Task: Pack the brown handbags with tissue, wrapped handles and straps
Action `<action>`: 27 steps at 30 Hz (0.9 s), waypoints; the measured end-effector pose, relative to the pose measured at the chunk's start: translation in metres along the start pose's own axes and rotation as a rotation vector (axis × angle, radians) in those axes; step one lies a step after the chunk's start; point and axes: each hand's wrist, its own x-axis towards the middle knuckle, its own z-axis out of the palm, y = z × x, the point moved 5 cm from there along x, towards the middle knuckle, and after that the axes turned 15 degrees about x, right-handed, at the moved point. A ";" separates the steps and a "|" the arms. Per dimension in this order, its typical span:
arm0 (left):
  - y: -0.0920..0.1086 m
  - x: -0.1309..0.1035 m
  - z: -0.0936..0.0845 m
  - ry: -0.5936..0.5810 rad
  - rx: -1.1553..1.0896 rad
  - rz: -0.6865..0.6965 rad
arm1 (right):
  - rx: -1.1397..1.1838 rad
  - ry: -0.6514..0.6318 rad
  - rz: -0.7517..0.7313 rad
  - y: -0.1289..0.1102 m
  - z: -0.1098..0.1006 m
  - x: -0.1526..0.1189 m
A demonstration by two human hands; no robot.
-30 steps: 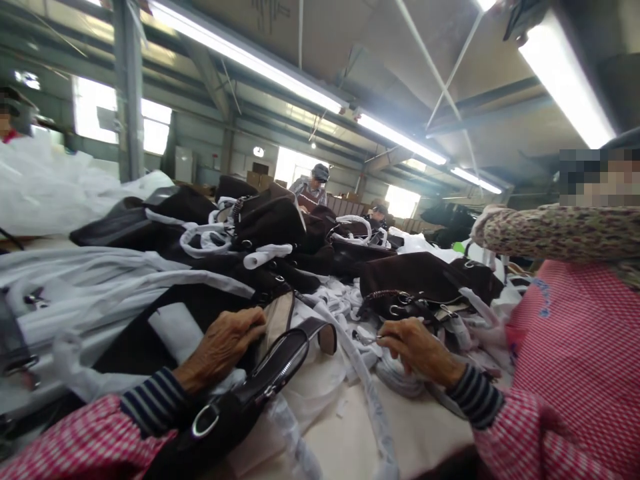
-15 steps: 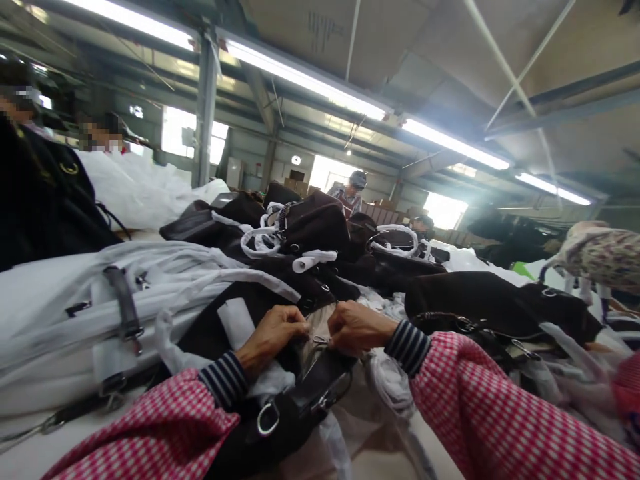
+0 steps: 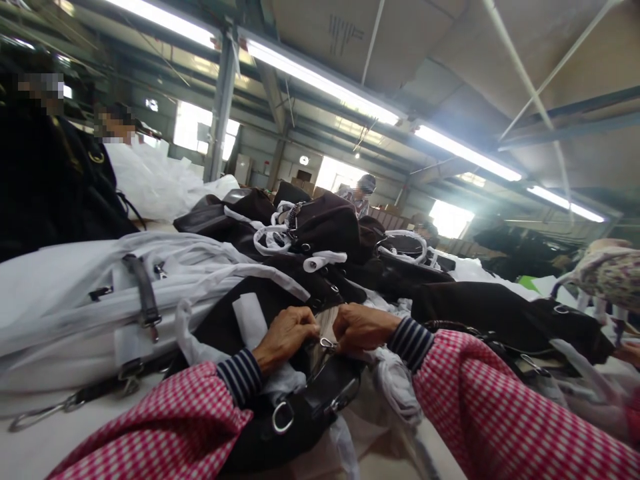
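A black bag lies in front of me, with a silver D-ring on its near end. Its opening shows a pale lining. Over the left side of that opening, my left hand is closed in a pinch; what its fingertips hold is hidden. My right hand is curled closed at the other side, knuckles up. A small silver snap hook shows just below its fingers, but I cannot tell whether the hand grips it.
More dark bags with white-wrapped handles are heaped beyond my hands. White-wrapped straps and a dark strap with a metal hook lie at left. Another black bag is at right. Co-workers stand around the table.
The whole view has shifted, so things appear slightly further right. Both hands keep their closed poses at the bag's opening, and the snap hook shows a little more clearly.
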 end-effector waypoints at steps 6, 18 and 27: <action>0.005 -0.003 0.001 -0.031 0.067 0.072 | -0.058 -0.015 0.021 -0.001 0.004 0.007; 0.022 -0.014 0.003 -0.172 0.355 0.284 | -0.227 0.117 -0.060 -0.002 0.017 0.012; 0.025 -0.010 0.002 -0.154 0.179 0.249 | -0.080 0.222 -0.139 0.010 0.014 0.006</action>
